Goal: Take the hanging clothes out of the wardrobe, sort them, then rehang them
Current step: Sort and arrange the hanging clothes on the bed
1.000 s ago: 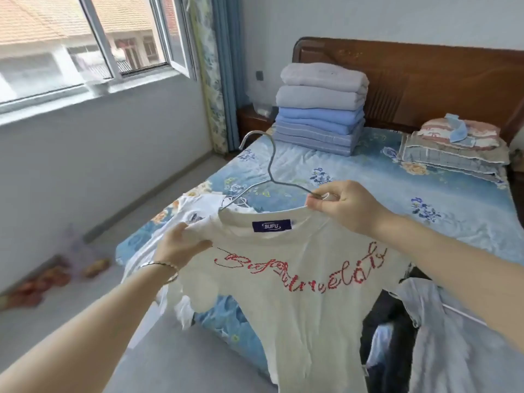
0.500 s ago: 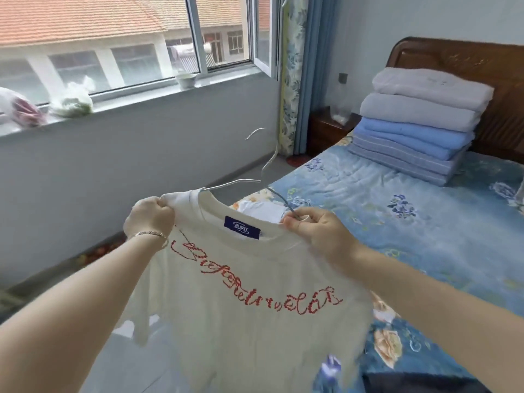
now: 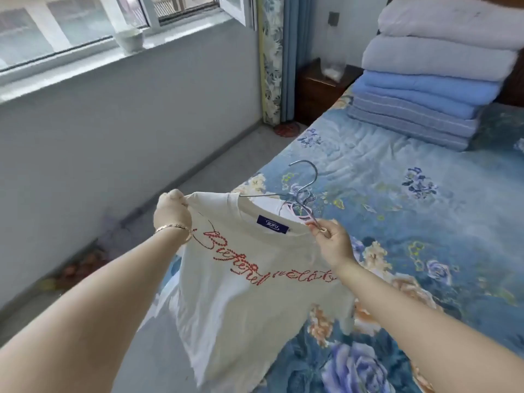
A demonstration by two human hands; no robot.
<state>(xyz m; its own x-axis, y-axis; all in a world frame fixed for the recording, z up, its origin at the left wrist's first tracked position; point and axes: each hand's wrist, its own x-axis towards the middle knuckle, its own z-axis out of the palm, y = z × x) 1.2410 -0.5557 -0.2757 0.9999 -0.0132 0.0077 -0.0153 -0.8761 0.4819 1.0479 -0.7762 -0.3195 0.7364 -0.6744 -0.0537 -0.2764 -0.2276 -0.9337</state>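
Cream cotton fills the near view: a T-shirt with red stitched script across the chest and a blue neck label hangs between both outstretched arms. The left hand, a gold bracelet at its wrist, grips one shoulder seam, fingers curled tight round the cloth. The right hand pinches the other side of the collar, and a thin end of the metal hanger sits in that same pinch. The hanger's wire runs inside the neckline between the two grips, its hook rising just beyond them.

Below and to the right of the right hand spreads the bed cover, quilted blue with large printed flowers, slightly rumpled; the shirt's hem dangles over the bed's near edge. Under the left hand lies grey floor, meeting a plain pale wall.

Farther beyond the right grip, a stack of folded blankets, white, grey and blue, sits on the bed. Next to it stands a dark wooden nightstand, then a blue and floral curtain. Far past the left grip, a small pale bowl rests on the window sill.
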